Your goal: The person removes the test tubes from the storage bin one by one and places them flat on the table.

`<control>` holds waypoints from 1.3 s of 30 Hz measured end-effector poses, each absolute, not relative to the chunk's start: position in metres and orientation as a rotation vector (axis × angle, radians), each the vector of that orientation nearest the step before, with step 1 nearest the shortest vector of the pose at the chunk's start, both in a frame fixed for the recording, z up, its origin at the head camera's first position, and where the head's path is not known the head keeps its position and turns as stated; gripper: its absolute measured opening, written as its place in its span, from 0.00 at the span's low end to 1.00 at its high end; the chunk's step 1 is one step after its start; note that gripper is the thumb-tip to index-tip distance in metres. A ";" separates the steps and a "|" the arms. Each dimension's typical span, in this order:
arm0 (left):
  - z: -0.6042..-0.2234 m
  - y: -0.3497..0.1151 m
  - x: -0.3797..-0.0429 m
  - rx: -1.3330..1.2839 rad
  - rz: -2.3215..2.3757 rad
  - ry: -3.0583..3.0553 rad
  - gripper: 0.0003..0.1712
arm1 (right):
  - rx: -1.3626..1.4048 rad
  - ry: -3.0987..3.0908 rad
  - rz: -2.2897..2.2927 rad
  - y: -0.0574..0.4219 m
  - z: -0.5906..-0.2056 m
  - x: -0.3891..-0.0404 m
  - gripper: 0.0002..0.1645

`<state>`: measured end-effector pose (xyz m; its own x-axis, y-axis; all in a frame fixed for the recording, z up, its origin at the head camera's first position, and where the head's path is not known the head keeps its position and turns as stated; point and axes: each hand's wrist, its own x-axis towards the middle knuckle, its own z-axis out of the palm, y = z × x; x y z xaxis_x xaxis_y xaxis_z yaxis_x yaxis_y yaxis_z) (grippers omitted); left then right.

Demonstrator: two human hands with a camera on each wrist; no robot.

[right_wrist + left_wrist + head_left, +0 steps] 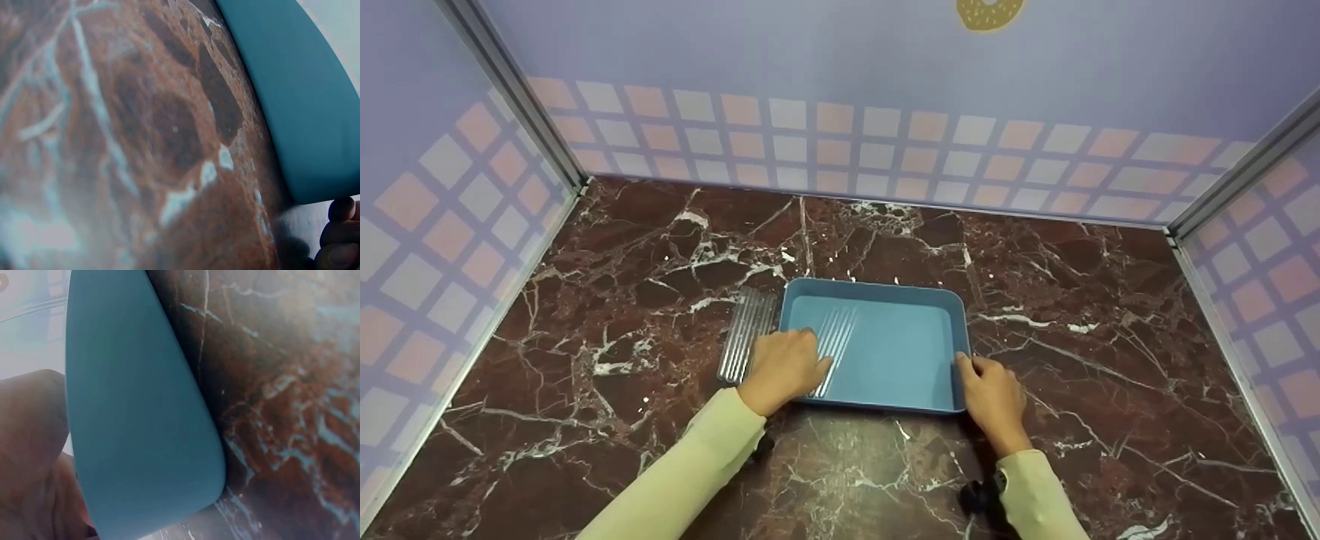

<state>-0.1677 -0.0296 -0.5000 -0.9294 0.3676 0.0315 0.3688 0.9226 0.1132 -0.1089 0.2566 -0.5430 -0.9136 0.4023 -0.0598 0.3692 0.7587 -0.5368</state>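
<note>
A shallow blue rectangular tray [896, 360] lies on the marble-patterned tabletop. My left hand [784, 367] grips the tray's left side near its front corner, with the thumb over the inside; its curled fingers are mostly hidden. On the right side, my right hand [994, 394] holds the wall, thumb at the rim and fingers outside. Clear ribbed, tube-like pieces [746, 337] lie just left of the tray. Similar clear strips [836, 349] show inside it by my left thumb. The tray's outer wall [135, 410] fills much of the left wrist view, and fingers [340, 236] show below it in the right wrist view.
The dark red-brown tabletop [660, 420] has white veins and spreads around the tray. A back wall panel [885, 67] with pink and white squares stands behind, with side panels at left [442, 247] and right [1271, 285]. Metal strips run along the corners.
</note>
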 end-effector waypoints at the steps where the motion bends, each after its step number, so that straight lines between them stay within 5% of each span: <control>1: -0.500 -0.029 -0.168 -0.587 -0.178 -3.080 0.25 | -0.636 -2.891 0.863 0.257 -0.543 -0.109 0.28; 39: -0.499 -0.035 -0.166 -0.651 -0.237 -2.985 0.24 | -0.620 -2.888 0.860 0.257 -0.543 -0.109 0.29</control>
